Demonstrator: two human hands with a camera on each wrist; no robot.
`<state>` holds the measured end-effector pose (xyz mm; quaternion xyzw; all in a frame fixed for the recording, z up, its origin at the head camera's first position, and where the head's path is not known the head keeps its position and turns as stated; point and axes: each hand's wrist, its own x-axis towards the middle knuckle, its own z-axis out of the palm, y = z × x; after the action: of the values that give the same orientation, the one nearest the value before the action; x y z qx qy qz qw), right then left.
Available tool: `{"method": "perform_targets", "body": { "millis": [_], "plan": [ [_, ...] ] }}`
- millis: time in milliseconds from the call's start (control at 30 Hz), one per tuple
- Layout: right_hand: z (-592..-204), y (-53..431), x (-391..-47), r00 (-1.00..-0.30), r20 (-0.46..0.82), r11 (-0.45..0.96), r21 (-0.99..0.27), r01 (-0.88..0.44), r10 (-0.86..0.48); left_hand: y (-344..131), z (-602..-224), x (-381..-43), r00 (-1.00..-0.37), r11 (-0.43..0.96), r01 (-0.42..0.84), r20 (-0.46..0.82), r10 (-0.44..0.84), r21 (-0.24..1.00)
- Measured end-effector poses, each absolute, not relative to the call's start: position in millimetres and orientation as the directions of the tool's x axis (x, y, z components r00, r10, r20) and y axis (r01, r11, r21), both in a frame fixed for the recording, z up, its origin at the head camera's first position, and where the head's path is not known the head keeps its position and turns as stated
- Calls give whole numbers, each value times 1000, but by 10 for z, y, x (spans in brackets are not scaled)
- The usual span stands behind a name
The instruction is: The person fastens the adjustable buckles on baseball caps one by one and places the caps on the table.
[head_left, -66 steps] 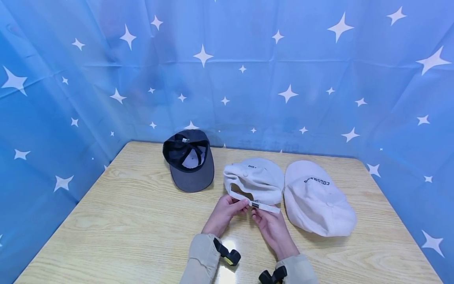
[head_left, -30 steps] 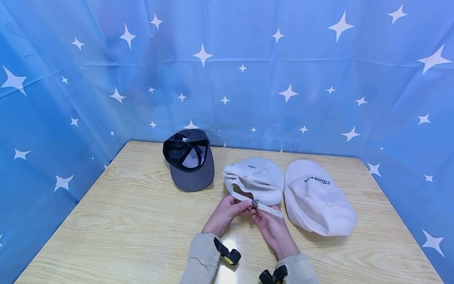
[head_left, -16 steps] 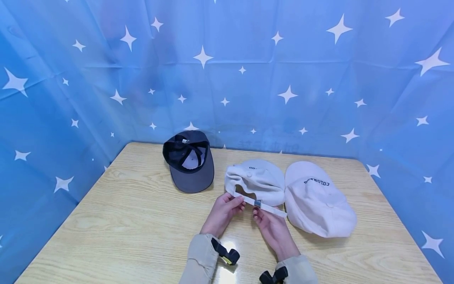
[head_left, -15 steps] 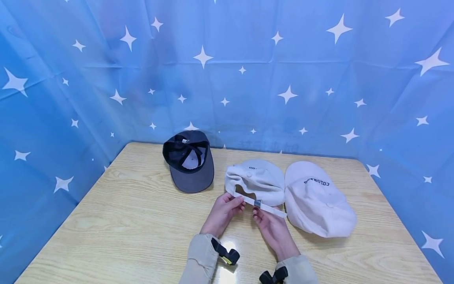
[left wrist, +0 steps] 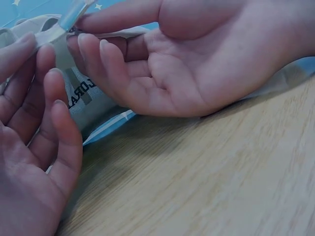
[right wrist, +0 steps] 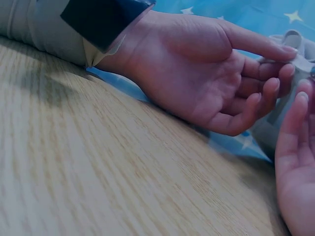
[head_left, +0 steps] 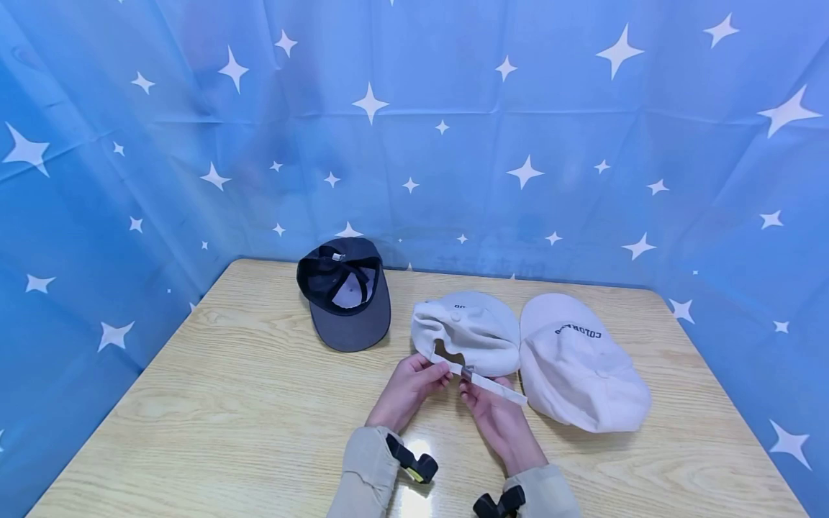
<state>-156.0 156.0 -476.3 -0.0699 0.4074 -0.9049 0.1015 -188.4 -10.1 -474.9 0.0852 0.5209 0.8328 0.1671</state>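
Observation:
A light grey-white baseball cap (head_left: 482, 327) sits in the middle of the table, its rear opening towards me. My left hand (head_left: 404, 392) pinches the cap's back strap (head_left: 497, 388) left of the metal buckle (head_left: 467, 373), thumb on top. Just right of the buckle, my right hand (head_left: 501, 424) holds the strap from below with its fingertips; the strap's loose end sticks out over that hand. In the left wrist view, dark lettering shows on the cap behind the right hand (left wrist: 187, 73). The right wrist view shows the left hand (right wrist: 192, 73) with its thumb on the strap.
Right beside the held cap lies a pale pinkish-white cap (head_left: 583, 367) lettered COLORADO. A dark grey cap (head_left: 350, 327) rests upside down at the back left. The wooden table (head_left: 214, 403) ends at a blue star-patterned curtain (head_left: 440, 173).
The strap's loose end reaches farther right and lower than before. The cap has shifted slightly, showing less of its lettering. Both hands stay nearly in place, and the other caps have not moved.

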Motion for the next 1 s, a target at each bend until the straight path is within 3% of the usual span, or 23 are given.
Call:
{"method": "perform_targets", "body": {
  "millis": [233,667,1000],
  "plan": [
    [-4721,1514,-1568,-981,-87,-604,-777,177,-175,-80,-4777,-1890,-926,-365,-163,-14,378,917],
    [-4780,1508,-1558,-975,52,-590,-802,89,-218,-57,-4792,-1880,-915,-282,-111,12,403,953],
    [-4750,1523,-1556,-938,68,-543,-829,137,-341,-69,-4799,-1878,-939,-260,-116,-21,342,959]
  ]
}}
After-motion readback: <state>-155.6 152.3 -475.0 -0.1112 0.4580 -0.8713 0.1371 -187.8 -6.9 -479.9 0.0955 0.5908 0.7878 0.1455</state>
